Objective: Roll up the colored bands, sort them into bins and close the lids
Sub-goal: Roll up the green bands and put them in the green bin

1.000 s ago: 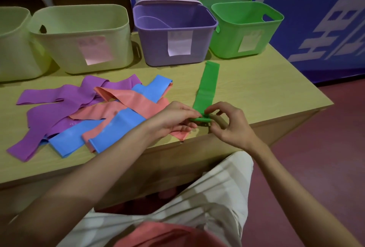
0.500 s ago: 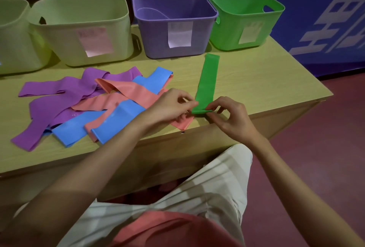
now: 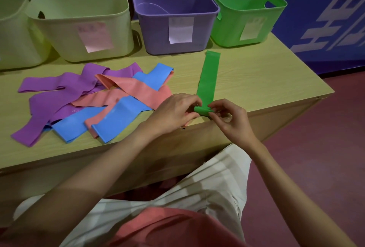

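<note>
Green band (image 3: 207,80) has a fatter roll at its near end than a moment ago — left hand (image 3: 173,111) and right hand (image 3: 230,117) both pinch it at the table (image 3: 256,80) edge, rolling barely begun, green bin (image 3: 246,17) waiting behind.

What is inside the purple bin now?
Inside the purple bin only a curved purple piece shows against its back wall, perhaps a rolled band. The front wall hides the bottom, so anything lying there cannot be seen.

Head-worn view, forward and down
</note>
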{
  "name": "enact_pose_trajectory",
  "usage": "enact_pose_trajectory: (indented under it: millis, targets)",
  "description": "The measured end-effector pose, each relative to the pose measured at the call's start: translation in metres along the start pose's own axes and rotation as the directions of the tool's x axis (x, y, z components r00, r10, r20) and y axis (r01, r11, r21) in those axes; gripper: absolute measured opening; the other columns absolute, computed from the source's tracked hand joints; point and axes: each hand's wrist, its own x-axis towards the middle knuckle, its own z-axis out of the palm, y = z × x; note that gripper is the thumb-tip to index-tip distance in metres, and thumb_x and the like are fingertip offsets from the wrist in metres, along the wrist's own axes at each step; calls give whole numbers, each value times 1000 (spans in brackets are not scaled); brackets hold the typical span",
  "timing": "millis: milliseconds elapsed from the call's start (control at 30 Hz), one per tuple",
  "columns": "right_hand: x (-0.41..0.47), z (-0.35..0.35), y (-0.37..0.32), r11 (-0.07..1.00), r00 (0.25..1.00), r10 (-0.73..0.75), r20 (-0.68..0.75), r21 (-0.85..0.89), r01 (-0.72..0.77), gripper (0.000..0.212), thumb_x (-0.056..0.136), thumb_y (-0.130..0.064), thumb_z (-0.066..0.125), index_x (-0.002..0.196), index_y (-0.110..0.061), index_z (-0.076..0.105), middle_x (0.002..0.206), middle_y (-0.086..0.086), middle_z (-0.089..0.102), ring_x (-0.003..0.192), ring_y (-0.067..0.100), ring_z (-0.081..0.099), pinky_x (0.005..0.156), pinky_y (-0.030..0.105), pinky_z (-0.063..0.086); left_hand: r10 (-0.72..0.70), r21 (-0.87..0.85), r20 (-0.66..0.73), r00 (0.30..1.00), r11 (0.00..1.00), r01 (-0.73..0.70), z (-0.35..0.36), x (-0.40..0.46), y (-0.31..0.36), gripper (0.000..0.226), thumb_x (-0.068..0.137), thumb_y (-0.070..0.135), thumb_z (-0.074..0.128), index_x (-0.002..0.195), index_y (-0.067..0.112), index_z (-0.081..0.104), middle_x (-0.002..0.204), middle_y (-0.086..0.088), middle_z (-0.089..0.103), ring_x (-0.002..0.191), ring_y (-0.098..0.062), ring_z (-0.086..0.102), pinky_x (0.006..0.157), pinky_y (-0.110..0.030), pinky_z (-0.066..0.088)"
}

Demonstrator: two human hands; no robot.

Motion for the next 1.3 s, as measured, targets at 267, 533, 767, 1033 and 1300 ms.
enact_pose_trajectory:
  millis: [267, 533, 767, 1033, 1300]
  targets:
    - [-3, 0, -2, 987, 993, -115, 12, -114, 115, 16, 82, -4, 71, 98, -7, 67, 89, 2, 65, 79, 10, 60, 72, 22, 51, 0, -1, -34, 999, 1000, 0, 2, 2, 0, 12, 86, 18, 69, 95, 10, 65, 89, 0, 68, 83, -15, 60, 72, -32, 49]
    - [-7, 6, -5, 959, 989, -150, 1, -243, 145, 13, 82, -8, 73, 94, -7, 66, 86, 3, 62, 75, 16, 61, 66, 40, 53, 36, 10, -39, 999, 999, -35, 3, -4, -1, 14, 87, 20, 69, 94, 8, 69, 88, -2, 68, 83, -14, 59, 70, -25, 43]
    - [-10, 9, -7, 954, 986, -162, -23, -260, 151, 10, 81, -8, 75, 89, -7, 69, 87, 4, 60, 77, 18, 60, 65, 37, 52, 109, 75, -42, 993, 992, -106, 3, -9, 1, 14, 88, 17, 66, 92, 6, 73, 92, -5, 70, 87, -20, 63, 78, -34, 49]
    - [-11, 8, -6, 936, 989, -150, 21, -318, 149, 7, 82, -8, 74, 89, -8, 73, 80, 2, 58, 74, 12, 48, 65, 22, 41, 160, 168, -62, 985, 975, -147, 8, -11, 2, 12, 88, 15, 65, 90, 6, 73, 89, -5, 68, 82, -22, 63, 75, -36, 51]
    - [-7, 6, -5, 950, 992, -115, 49, -288, 124, 6, 83, -7, 72, 89, -7, 73, 81, 3, 57, 75, 10, 47, 67, 16, 40, 113, 138, -70, 991, 985, -103, 10, -10, 1, 9, 88, 16, 66, 88, 8, 61, 84, -3, 62, 79, -20, 56, 70, -29, 41]
